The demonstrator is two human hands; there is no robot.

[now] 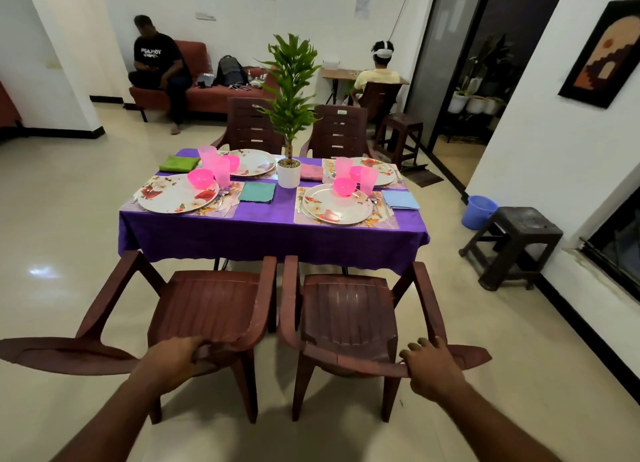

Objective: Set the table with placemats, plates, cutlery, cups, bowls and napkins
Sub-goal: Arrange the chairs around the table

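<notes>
A table with a purple cloth (270, 233) carries several floral plates on placemats, such as the near left plate (173, 196) and the near right plate (336, 207). Pink bowls (201, 178) and pink cups (221, 170) stand on or beside the plates. Cutlery lies beside the plates. Folded napkins lie flat: green (179, 163), teal (257, 192), pink (311, 171), blue (400, 200). My left hand (175, 361) grips the backrest top of the near left brown chair (211, 309). My right hand (431, 364) grips the backrest of the near right brown chair (349, 316).
A potted plant (289, 170) stands mid-table. Two more brown chairs (252, 125) face the far side. A dark stool (512, 243) and blue bucket (479, 212) sit by the right wall. One person sits on a sofa, another at a desk.
</notes>
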